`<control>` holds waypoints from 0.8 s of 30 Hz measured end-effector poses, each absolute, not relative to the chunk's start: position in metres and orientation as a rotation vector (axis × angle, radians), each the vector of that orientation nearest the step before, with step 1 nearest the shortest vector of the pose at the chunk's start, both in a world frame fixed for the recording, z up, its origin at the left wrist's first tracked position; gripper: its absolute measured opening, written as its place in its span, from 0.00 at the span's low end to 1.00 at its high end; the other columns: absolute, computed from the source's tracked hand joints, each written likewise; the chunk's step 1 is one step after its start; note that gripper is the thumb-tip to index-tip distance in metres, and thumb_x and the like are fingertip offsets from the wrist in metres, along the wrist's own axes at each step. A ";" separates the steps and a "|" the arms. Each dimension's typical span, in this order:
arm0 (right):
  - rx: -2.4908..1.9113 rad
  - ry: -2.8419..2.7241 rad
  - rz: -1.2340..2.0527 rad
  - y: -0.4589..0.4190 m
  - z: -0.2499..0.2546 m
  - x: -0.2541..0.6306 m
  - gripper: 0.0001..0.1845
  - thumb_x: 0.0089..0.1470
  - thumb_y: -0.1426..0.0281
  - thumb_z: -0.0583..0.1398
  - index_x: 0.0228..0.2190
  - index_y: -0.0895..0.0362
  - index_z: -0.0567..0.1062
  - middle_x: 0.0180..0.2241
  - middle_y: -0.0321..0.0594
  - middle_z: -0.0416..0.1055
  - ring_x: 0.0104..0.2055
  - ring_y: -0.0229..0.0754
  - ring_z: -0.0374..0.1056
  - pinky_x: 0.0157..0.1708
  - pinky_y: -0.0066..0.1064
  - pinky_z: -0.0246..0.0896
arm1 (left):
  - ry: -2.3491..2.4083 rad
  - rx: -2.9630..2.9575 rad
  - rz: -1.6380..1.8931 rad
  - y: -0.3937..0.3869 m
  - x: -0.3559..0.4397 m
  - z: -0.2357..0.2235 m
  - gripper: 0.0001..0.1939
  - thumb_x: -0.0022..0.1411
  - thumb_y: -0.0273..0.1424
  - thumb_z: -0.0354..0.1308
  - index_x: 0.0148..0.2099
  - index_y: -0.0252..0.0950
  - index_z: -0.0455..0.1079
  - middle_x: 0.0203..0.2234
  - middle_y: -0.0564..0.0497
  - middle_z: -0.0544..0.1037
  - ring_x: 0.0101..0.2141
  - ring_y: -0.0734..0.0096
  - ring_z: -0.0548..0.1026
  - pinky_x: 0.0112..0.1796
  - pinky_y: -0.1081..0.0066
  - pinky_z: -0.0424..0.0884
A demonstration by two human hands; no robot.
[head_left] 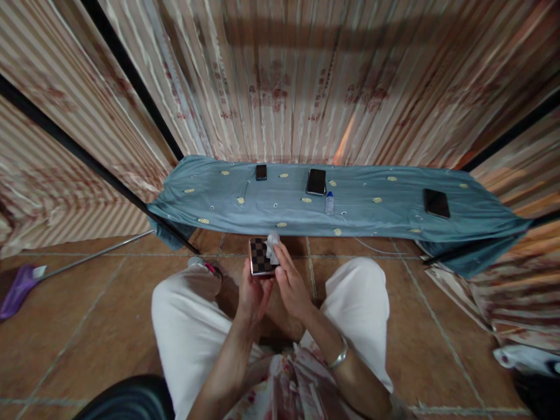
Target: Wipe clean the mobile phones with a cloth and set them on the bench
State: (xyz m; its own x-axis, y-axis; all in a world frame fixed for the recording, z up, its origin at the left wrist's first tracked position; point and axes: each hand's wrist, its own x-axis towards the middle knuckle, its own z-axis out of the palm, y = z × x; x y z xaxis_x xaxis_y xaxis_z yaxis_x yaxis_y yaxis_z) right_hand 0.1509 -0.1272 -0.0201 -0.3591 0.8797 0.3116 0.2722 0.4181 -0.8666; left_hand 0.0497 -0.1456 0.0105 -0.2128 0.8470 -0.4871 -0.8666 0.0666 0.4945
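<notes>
A small flat case [259,256] with a brown checkered face and a shiny metallic edge rests in my left hand [254,296], whose fingers close around its lower end. My right hand [292,286] presses a crumpled white tissue [272,247] against the right part of that checkered face. The tissue covers the case's upper right area. Both hands are above the floor between my knees, just in front of the cloth-covered bench. A small clear bottle with a blue cap [329,203] stands on the bench beyond them.
The blue patterned cloth [219,201] bears a small black item [261,172], a thicker dark case [315,181] and a flat black item [436,203] at the right. Black poles [87,151] flank the bench. A purple-headed tool [20,289] lies on the tiles; curtains hang behind.
</notes>
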 end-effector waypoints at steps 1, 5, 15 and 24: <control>-0.991 -1.897 0.909 -0.131 -0.021 0.152 0.28 0.66 0.61 0.43 0.65 0.48 0.49 0.68 0.36 0.43 0.69 0.42 0.42 0.67 0.44 0.43 | 0.876 -0.028 1.579 -0.145 0.049 0.011 0.18 0.64 0.41 0.50 0.42 0.36 0.76 0.40 0.46 0.81 0.51 0.60 0.73 0.53 0.64 0.68; -0.964 -2.030 0.804 -0.144 -0.022 0.156 0.29 0.66 0.63 0.43 0.66 0.49 0.45 0.69 0.36 0.40 0.70 0.43 0.38 0.67 0.47 0.42 | 0.922 -0.028 1.603 -0.145 0.047 0.018 0.18 0.67 0.38 0.47 0.47 0.36 0.74 0.44 0.48 0.81 0.51 0.63 0.74 0.53 0.67 0.68; -0.884 -2.263 0.548 -0.164 -0.017 0.153 0.35 0.64 0.63 0.48 0.66 0.55 0.39 0.68 0.46 0.42 0.70 0.50 0.36 0.66 0.53 0.43 | 1.135 -0.143 1.525 -0.142 0.046 0.015 0.17 0.66 0.37 0.47 0.36 0.36 0.75 0.29 0.50 0.82 0.48 0.63 0.76 0.54 0.65 0.67; -0.862 -2.121 0.729 -0.129 -0.014 0.149 0.32 0.65 0.65 0.47 0.66 0.51 0.42 0.69 0.39 0.39 0.70 0.45 0.37 0.67 0.48 0.41 | 0.953 0.272 1.635 -0.151 0.064 -0.004 0.23 0.55 0.44 0.60 0.51 0.39 0.74 0.57 0.50 0.72 0.62 0.61 0.60 0.61 0.66 0.53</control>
State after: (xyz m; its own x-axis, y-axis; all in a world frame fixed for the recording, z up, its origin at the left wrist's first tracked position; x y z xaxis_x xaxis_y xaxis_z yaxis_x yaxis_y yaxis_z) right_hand 0.1489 -0.1291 -0.0138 -0.5155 0.7553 0.4048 0.3466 0.6158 -0.7076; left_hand 0.0640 -0.1513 -0.0043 -0.3081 0.9003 -0.3076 -0.7112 -0.0033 0.7029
